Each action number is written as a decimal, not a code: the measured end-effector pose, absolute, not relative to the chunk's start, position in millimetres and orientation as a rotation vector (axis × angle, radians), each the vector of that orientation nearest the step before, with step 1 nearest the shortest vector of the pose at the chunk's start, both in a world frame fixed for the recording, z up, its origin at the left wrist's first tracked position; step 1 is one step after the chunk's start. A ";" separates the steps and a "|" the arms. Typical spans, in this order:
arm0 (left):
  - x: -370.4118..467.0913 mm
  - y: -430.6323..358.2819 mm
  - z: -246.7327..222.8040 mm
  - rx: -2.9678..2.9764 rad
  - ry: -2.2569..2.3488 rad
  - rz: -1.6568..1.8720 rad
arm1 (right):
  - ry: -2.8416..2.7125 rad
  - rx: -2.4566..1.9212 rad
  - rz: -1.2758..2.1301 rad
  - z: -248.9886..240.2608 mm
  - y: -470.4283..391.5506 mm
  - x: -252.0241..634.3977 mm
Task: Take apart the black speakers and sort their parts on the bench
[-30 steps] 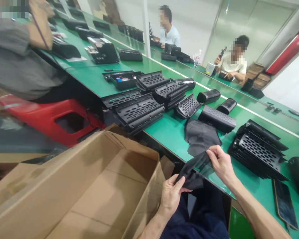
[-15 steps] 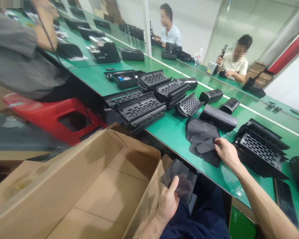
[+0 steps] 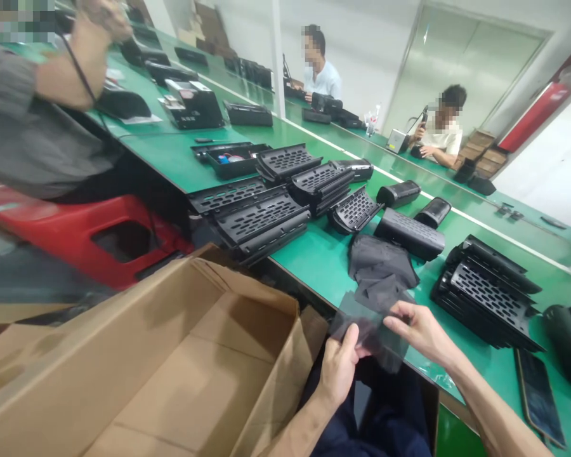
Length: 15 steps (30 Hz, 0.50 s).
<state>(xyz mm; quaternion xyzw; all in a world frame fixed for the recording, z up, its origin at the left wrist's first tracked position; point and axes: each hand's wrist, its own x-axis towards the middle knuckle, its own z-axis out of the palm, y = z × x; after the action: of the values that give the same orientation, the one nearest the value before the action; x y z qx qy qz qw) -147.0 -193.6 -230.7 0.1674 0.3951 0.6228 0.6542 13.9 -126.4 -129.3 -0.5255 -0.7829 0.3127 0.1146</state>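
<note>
Over the table's front edge, my left hand (image 3: 337, 368) is closed, thumb on top, on thin dark see-through mesh sheets (image 3: 354, 317). I cannot tell how many there are. My right hand (image 3: 421, 330) pinches another dark mesh sheet (image 3: 393, 352) between thumb and fingertips, close beside the left hand's sheets and partly overlapping them. Just beyond both hands, a loose pile of the same black sheets (image 3: 378, 260) lies on the green table (image 3: 309, 270). Right of the pile is a stack of black perforated curved shells (image 3: 490, 295).
An open cardboard box (image 3: 90, 336) stands at my left. More perforated shells (image 3: 261, 216) and a black case (image 3: 412, 231) lie farther back. A phone (image 3: 540, 397) rests at right. A person in grey (image 3: 38, 127) sits by a red chair (image 3: 76, 222); two people work across the table.
My right hand has drawn a mesh sheet off the pile and toward me. My left hand has risen to the right with its sheets, so both hands now meet at the table edge.
</note>
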 end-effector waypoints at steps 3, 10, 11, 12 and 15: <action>-150.4 -192.8 -224.8 0.583 1.069 1.361 | -2.397 -1.734 0.585 -124.9 -103.4 19.9; -136.7 -191.8 -206.4 1.998 1.261 1.550 | -2.247 -1.864 0.048 -122.2 -46.0 22.0; -131.1 -183.8 -206.6 2.150 1.267 1.472 | -2.239 -1.862 -0.001 -122.4 -37.0 20.7; -125.7 -175.3 -208.4 2.238 1.313 1.391 | -2.249 -1.855 -0.031 -122.7 -28.9 19.4; -114.6 -155.6 -220.5 2.327 1.431 1.214 | -2.335 -1.811 -0.058 -122.9 -13.2 17.7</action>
<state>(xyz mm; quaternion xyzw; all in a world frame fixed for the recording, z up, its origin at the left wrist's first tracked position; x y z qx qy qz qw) -114.6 -155.6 -220.5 0.7762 0.4773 0.4048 0.0758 17.7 -13.2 -122.9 -0.6100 -0.7867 -0.0196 0.0930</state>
